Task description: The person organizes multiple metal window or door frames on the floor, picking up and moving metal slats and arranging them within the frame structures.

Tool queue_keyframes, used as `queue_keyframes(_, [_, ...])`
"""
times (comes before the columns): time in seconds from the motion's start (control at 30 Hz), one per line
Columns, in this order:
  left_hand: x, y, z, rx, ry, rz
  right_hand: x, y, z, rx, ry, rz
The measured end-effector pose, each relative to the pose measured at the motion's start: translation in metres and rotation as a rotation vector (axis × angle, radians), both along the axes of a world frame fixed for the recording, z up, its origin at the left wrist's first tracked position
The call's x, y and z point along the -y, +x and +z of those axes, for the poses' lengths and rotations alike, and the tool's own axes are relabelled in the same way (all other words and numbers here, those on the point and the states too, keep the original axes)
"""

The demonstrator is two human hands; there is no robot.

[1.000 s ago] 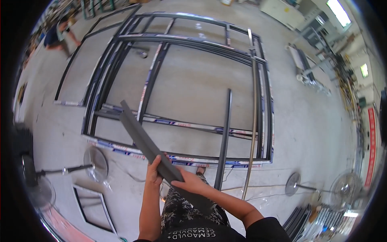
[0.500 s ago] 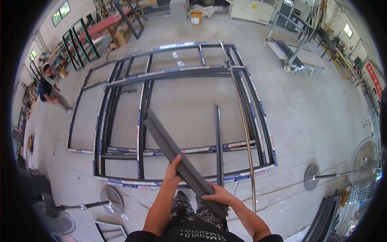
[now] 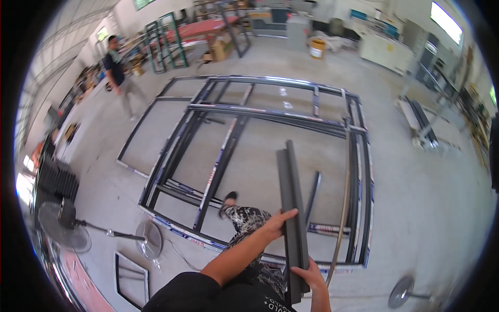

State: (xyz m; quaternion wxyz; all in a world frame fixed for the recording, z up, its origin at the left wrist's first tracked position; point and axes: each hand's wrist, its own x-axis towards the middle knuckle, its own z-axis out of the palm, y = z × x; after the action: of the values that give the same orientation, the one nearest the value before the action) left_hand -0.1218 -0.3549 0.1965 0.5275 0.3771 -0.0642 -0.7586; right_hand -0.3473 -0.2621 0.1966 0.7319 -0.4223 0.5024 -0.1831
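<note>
A long dark grey metal profile (image 3: 290, 177), seemingly two lengths side by side, stands out in front of me and points away from my body. My left hand (image 3: 278, 223) is closed around it from the left, about halfway along. Nearer my body, my right hand (image 3: 311, 275) grips its right side with the thumb over the top. Below it lie large window-type frames (image 3: 275, 111), stacked on the floor and partly covered in printed film. My shoe (image 3: 230, 197) is over or inside the near part of the stack; its exact contact is unclear.
A long metal bar (image 3: 345, 192) crosses the frames on the right, with a loose dark profile (image 3: 313, 195) beside it. Pedestal fans (image 3: 149, 239) stand at left and lower right. A person (image 3: 117, 73) is at the far left. A loaded trolley (image 3: 418, 122) stands at right.
My view has swung left, so the frames sit further right. The held profile now points nearly straight ahead instead of to the left. One of my legs has stepped forward.
</note>
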Motion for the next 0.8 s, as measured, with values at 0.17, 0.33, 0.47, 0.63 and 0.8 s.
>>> queue_keyframes(0.17, [0.059, 0.027, -0.023, -0.008, 0.034, 0.037, 0.072, 0.04, 0.032, -0.024, 0.043, -0.008])
queue_keyframes(0.33, [0.182, 0.097, -0.039, -0.156, 0.051, -0.011, 0.203, 0.114, 0.022, -0.032, 0.11, 0.014])
queue_keyframes(0.47, [0.282, 0.149, -0.061, -0.042, 0.136, -0.011, 0.293, 0.167, -0.003, -0.089, 0.17, -0.053])
queue_keyframes(0.63, [0.383, 0.192, -0.049, -0.08, 0.135, -0.025, 0.379, 0.212, 0.007, -0.052, 0.122, -0.082])
queue_keyframes(0.8, [0.457, 0.207, -0.038, 0.043, 0.173, 0.019, 0.452, 0.235, 0.003, -0.191, -0.106, -0.033])
